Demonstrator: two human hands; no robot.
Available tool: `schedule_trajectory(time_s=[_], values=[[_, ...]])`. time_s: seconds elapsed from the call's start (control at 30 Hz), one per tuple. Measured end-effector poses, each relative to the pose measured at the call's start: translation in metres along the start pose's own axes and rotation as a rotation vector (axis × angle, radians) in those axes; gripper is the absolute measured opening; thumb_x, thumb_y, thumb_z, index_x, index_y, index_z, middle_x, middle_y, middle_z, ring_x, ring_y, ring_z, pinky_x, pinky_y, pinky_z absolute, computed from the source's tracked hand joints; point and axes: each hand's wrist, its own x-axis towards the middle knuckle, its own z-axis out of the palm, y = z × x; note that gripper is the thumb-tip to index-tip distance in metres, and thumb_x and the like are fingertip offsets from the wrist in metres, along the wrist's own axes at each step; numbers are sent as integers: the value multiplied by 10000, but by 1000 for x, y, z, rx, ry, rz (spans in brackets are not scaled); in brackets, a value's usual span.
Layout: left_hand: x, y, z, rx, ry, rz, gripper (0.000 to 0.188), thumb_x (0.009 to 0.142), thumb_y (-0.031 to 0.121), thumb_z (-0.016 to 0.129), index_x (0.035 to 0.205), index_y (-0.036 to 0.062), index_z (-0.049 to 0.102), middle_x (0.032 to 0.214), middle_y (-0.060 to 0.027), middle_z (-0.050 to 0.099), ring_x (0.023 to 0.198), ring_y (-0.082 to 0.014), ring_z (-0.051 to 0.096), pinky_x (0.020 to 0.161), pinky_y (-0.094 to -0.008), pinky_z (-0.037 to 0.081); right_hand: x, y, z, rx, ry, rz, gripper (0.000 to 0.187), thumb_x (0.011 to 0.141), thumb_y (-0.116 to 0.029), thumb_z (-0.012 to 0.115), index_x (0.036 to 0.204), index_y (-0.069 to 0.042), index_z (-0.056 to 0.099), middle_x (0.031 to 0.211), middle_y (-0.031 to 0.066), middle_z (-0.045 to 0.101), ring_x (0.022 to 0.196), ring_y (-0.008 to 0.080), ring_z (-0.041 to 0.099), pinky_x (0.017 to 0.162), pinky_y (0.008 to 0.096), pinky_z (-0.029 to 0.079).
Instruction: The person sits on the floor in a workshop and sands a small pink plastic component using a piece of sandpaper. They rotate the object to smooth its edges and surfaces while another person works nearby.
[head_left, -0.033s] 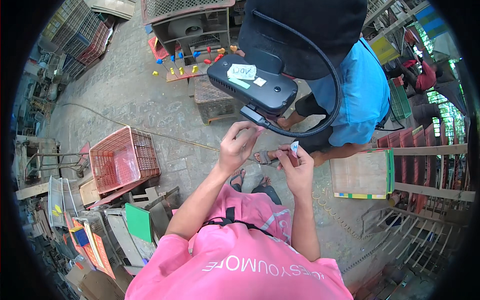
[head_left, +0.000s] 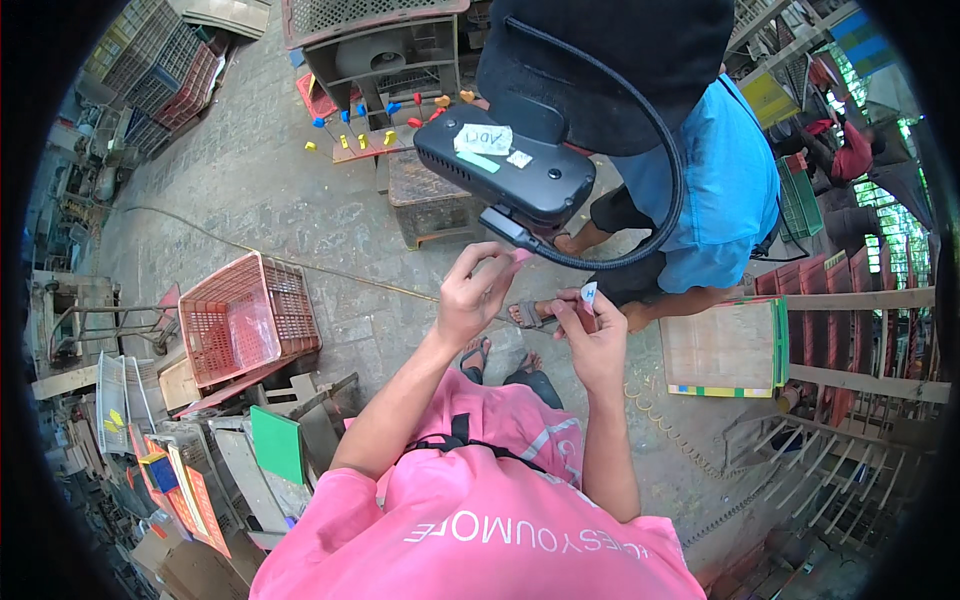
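Observation:
My left hand (head_left: pixel 474 298) is raised in front of me, its thumb and fingers pinched on a small pink piece (head_left: pixel 521 256). Just beyond those fingertips hangs the plug (head_left: pixel 508 226) of a black cable, below a black box-shaped device (head_left: pixel 505 165) fixed to a co-worker's black cap (head_left: pixel 620 70). Whether the hand touches the plug, I cannot tell. My right hand (head_left: pixel 600 350) is closed on a small white slip (head_left: pixel 589 292) with a dark mark. A dark red bit shows between its thumb and fingers, too small to name.
The co-worker in a blue shirt (head_left: pixel 725 190) bends close on the right, beside a wooden panel (head_left: pixel 718 348). A red plastic crate (head_left: pixel 285 330) stands at left. Behind the device are a wooden stool (head_left: pixel 430 190) and small coloured pieces on a stand. A hose (head_left: pixel 300 264) crosses the floor.

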Motion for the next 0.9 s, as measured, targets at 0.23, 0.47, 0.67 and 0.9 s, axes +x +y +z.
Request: schedule_trajectory(time_s=[0.23,0.47,0.67,0.9], values=[[-4,-2,-1,4,8,26,204,710,-67,700,891,-5,629,907,-130,584,751,-252,607,614,-320,490,-1,1,1,-22,-1,-18,141,848,-40,639,970,27,613,831,55,649,696,69,571,552,205,449],[0,3,-6,-14,12,19,252,675,-90,713,898,-21,618,878,-119,595,752,-239,603,642,-298,492,-3,-4,8,4,8,4,126,838,-57,666,946,-1,634,799,-13,609,688,31,536,542,185,437],[-2,2,-9,-9,16,31,238,681,-89,712,888,-18,618,878,-116,593,752,-232,603,646,-293,492,-1,-3,13,1,9,8,135,834,-51,670,951,6,633,802,-11,608,676,27,530,537,186,436],[-5,4,-13,-29,9,48,234,685,-81,716,888,-13,621,890,-123,592,762,-235,608,641,-290,494,2,-11,22,-16,-25,-66,232,827,-2,655,1053,13,603,939,23,614,724,36,540,569,178,441]])
